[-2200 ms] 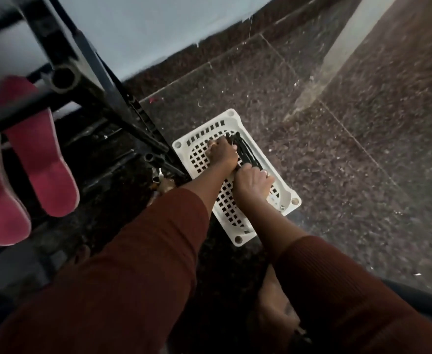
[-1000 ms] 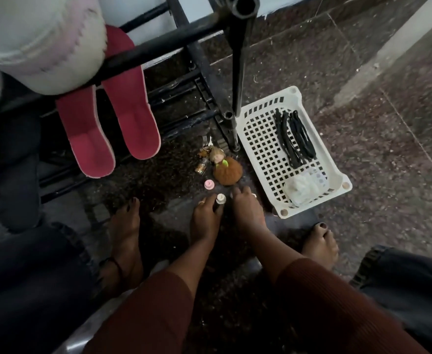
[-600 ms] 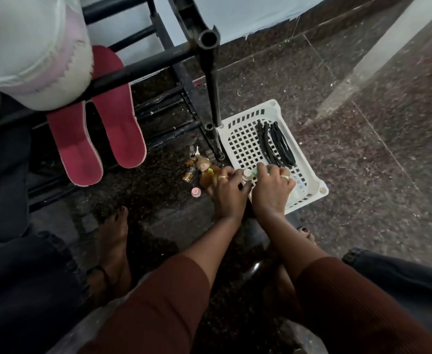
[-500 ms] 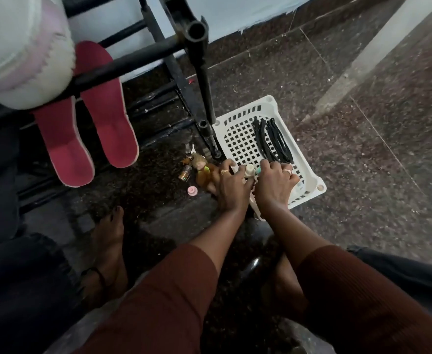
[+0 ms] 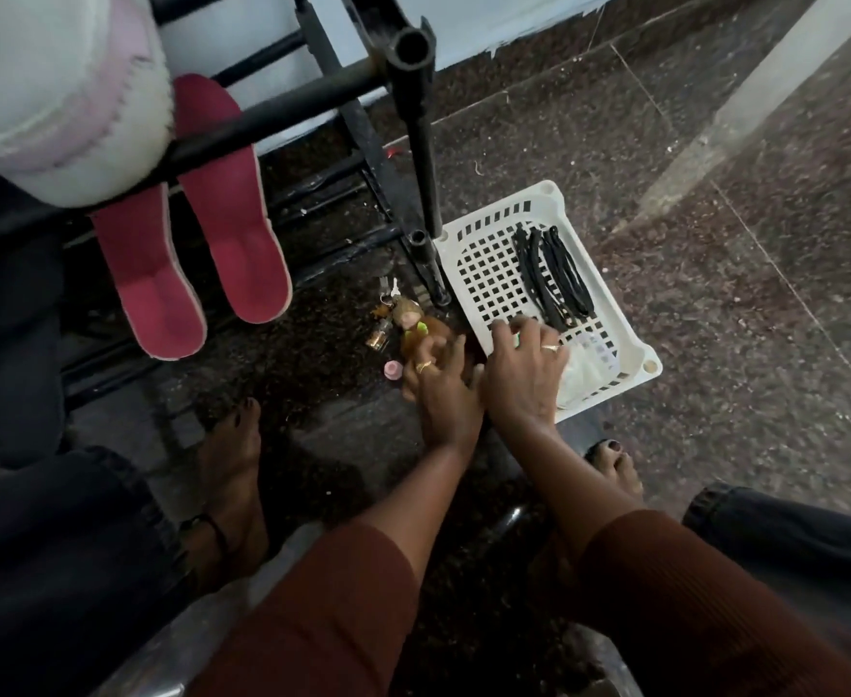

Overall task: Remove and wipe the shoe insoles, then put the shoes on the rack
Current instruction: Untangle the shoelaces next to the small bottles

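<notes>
A black metal shoe rack (image 5: 416,118) stands at the upper left. On its lower bars lie two pink slippers (image 5: 202,233), and a white shoe (image 5: 46,83) sits on the top bar. My left hand (image 5: 441,382) reaches down to the floor, its fingers curled over a brown fuzzy ball (image 5: 431,332). My right hand (image 5: 524,367) is over the near left corner of the white basket (image 5: 634,344), fingers bent down around a small thing that shows only a green glint. No insole is in sight.
Black bands (image 5: 551,276) and a white packet (image 5: 587,362) lie in the basket. A key bunch with a small doll (image 5: 398,306), a tiny bottle (image 5: 377,338) and a pink cap (image 5: 392,369) are on the dark stone floor. My bare feet (image 5: 232,475) flank my arms.
The view swung from the basket alone to the rack and floor clutter. My hands picked small items off the floor; the right moved over the basket and the left returned to the brown ball.
</notes>
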A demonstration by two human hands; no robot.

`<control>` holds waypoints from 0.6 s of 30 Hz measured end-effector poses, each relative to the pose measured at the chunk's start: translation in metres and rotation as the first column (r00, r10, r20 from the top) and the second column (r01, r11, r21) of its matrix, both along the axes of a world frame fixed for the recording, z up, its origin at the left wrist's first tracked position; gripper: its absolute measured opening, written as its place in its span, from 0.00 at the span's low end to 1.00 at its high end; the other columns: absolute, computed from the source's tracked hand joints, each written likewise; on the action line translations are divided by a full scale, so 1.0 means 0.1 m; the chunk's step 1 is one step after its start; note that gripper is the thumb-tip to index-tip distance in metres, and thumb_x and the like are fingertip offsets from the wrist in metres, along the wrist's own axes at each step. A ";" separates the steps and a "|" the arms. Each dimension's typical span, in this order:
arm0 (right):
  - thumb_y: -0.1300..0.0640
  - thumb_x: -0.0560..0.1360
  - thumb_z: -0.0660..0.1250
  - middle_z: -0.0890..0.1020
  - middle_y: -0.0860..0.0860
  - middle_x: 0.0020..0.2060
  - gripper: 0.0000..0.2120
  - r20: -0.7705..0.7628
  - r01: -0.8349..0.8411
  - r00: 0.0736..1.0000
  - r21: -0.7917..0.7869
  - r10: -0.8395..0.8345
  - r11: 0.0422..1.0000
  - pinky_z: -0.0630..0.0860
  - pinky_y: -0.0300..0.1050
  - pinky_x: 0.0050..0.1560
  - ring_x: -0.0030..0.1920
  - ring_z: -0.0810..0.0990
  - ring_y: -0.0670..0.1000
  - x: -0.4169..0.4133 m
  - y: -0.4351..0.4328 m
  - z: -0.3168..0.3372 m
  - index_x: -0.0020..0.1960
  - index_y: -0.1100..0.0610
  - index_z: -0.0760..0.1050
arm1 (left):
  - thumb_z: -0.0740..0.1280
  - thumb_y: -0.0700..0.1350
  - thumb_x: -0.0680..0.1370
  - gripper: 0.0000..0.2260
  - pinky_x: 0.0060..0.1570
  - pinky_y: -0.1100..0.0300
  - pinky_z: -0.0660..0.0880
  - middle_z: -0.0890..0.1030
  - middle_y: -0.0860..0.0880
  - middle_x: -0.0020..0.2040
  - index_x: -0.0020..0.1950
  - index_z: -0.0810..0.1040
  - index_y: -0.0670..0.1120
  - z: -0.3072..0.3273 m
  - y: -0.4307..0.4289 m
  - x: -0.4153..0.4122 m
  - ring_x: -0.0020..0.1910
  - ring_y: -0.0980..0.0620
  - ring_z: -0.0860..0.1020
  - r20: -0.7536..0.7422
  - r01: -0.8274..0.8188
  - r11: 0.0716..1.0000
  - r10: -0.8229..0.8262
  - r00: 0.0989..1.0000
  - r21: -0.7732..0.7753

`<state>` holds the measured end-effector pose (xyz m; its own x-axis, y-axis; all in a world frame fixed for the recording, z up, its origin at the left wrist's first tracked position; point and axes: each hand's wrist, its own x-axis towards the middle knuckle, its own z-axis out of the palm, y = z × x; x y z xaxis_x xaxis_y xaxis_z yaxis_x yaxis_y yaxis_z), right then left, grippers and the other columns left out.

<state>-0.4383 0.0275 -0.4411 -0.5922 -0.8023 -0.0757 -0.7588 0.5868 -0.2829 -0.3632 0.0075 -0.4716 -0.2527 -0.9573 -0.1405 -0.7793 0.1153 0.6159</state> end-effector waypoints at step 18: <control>0.59 0.79 0.56 0.74 0.59 0.55 0.11 0.273 -0.302 0.931 0.200 0.243 0.932 0.74 0.52 0.42 0.52 0.77 0.61 0.87 -0.48 -0.23 0.59 0.61 0.68 | 0.64 0.26 0.69 0.17 0.52 0.62 0.65 0.75 0.37 0.58 0.54 0.82 0.37 -0.19 -0.21 0.98 0.54 0.39 0.75 -0.017 -0.272 0.960 0.274 0.962 0.064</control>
